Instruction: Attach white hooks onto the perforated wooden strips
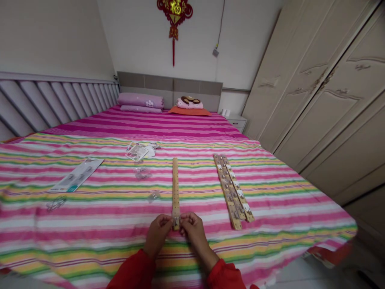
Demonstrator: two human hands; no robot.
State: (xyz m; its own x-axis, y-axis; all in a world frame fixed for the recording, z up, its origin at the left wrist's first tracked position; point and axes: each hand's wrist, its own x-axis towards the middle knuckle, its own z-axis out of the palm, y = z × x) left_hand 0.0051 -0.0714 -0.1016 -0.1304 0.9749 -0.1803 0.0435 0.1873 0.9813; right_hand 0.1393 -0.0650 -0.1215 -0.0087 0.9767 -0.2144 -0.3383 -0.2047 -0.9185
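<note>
A narrow wooden strip (176,184) with rows of small holes lies lengthwise on the striped bedspread in front of me. At its near end sits a small clear hook (176,220) with a metal part. My left hand (159,232) is closed in a pinch at the left edge of this hook. From the right, my right hand (194,229) pinches its other edge, thumb and fingers together. Farther right, several similar wooden strips (230,188) lie side by side, bearing metal and white hooks.
Left of the strip lie clear plastic pieces (142,173), a single clear piece (154,196) and a pile of packets (141,150). A flat package (78,176) and a thin, looped, wire-like item (56,203) are farther left. A wardrobe (325,88) stands beyond the bed's right side.
</note>
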